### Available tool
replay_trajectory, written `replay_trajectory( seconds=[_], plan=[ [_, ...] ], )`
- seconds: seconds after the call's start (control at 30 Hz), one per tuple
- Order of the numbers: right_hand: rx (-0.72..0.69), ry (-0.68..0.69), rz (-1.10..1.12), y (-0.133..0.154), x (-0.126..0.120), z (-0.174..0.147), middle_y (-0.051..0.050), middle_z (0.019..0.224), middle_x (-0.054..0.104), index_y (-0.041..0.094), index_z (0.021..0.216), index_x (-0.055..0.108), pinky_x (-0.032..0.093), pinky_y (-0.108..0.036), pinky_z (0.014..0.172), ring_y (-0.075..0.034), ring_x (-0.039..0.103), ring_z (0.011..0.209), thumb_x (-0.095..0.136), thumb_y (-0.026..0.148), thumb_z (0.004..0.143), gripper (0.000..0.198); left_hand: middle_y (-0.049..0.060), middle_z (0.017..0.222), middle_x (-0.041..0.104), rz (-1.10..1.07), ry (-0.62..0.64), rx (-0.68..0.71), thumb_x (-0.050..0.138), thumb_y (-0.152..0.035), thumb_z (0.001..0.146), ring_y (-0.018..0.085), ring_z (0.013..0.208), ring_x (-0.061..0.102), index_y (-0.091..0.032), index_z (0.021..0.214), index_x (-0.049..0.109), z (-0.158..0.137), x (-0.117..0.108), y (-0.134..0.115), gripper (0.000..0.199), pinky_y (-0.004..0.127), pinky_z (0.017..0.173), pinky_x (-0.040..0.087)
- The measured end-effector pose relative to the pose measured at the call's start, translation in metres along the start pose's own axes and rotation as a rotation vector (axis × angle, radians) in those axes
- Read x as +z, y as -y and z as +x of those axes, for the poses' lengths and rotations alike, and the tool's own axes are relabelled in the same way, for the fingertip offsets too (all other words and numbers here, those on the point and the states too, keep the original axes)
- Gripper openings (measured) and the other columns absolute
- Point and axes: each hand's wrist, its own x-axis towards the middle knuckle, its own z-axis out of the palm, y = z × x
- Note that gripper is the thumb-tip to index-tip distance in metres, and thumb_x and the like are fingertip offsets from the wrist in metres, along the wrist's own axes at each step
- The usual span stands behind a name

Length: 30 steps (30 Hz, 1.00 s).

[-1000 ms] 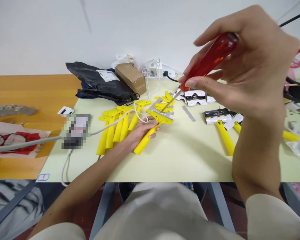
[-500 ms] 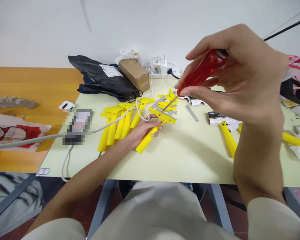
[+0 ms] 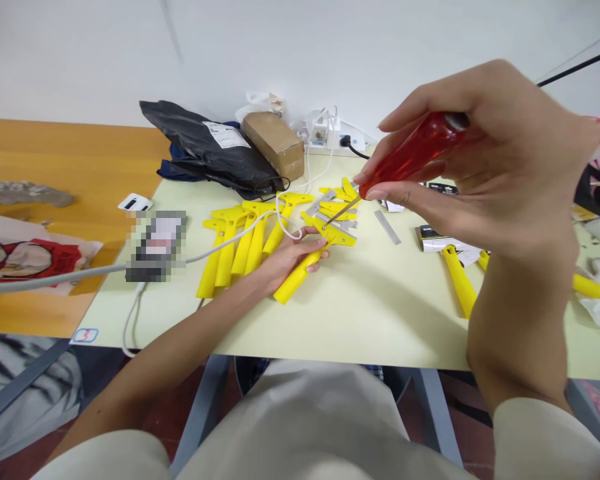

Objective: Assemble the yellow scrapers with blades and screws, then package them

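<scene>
My left hand [image 3: 296, 257] is closed around the neck of a yellow scraper [image 3: 295, 280], whose wide head points away from me. In my right hand [image 3: 500, 153] is a screwdriver [image 3: 415, 153] with a clear red handle, gripped between thumb and fingers. Its thin shaft slants down to the left, and the tip meets the scraper's head at a screw. Several yellow scrapers [image 3: 226, 257] lie side by side left of my left hand. Behind the held scraper are loose yellow head pieces [image 3: 337, 208] and metal blades. One separate blade [image 3: 388, 227] lies to the right.
A black plastic parcel [image 3: 213, 157] and a cardboard box [image 3: 275, 143] stand at the back, near a power strip [image 3: 325, 137]. A blurred-out phone [image 3: 159, 245] with a white cable [image 3: 215, 253] lies left. Beyond my right wrist are another yellow handle [image 3: 457, 280] and packaging [image 3: 435, 240].
The whole view has shifted slightly. Both hands keep their grips, and the screwdriver tip stays on the scraper's head at nearly the same angle.
</scene>
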Motion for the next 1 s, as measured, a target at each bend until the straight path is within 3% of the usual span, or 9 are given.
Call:
replay_trajectory(
  seconds=[0.3, 0.43, 0.83, 1.0],
  plan=[
    [-0.070, 0.019, -0.029, -0.0042, -0.0015, 0.0001, 0.002, 0.128, 0.076, 0.046, 0.132, 0.083, 0.076, -0.040, 0.079, -0.032, 0.083, 0.107, 0.098, 0.024, 0.082, 0.056, 0.004, 0.100, 0.069, 0.009, 0.007, 0.016, 0.092, -0.016, 0.086, 0.012, 0.077, 0.072, -0.019, 0.108, 0.058, 0.0008, -0.0004, -0.0001, 0.041, 0.016, 0.046, 0.043],
    [-0.117, -0.010, -0.056, -0.0085, -0.0026, 0.0019, 0.002, 0.128, 0.077, 0.047, 0.131, 0.084, 0.076, -0.039, 0.076, -0.032, 0.083, 0.105, 0.101, 0.024, 0.077, 0.061, 0.003, 0.099, 0.068, 0.010, 0.039, 0.020, 0.092, -0.016, 0.086, 0.012, 0.078, 0.072, -0.020, 0.107, 0.057, 0.0022, -0.0045, 0.0016, 0.041, 0.016, 0.046, 0.042],
    [-0.014, -0.048, -0.064, 0.0003, -0.0011, 0.0004, 0.001, 0.126, 0.078, 0.048, 0.122, 0.087, 0.076, -0.046, 0.074, -0.039, 0.083, 0.106, 0.103, 0.027, 0.073, 0.056, 0.003, 0.096, 0.069, 0.013, 0.045, 0.016, 0.094, -0.018, 0.086, 0.012, 0.075, 0.071, -0.020, 0.108, 0.060, 0.0024, -0.0064, 0.0024, 0.040, 0.017, 0.047, 0.042],
    [0.006, 0.004, -0.022, -0.0006, 0.0000, -0.0006, 0.002, 0.128, 0.078, 0.048, 0.126, 0.085, 0.076, -0.047, 0.076, -0.037, 0.083, 0.106, 0.101, 0.028, 0.076, 0.056, 0.003, 0.098, 0.069, 0.002, 0.022, 0.010, 0.093, -0.016, 0.086, 0.013, 0.077, 0.072, -0.019, 0.108, 0.060, 0.0011, -0.0009, 0.0004, 0.039, 0.017, 0.047, 0.043]
  ],
)
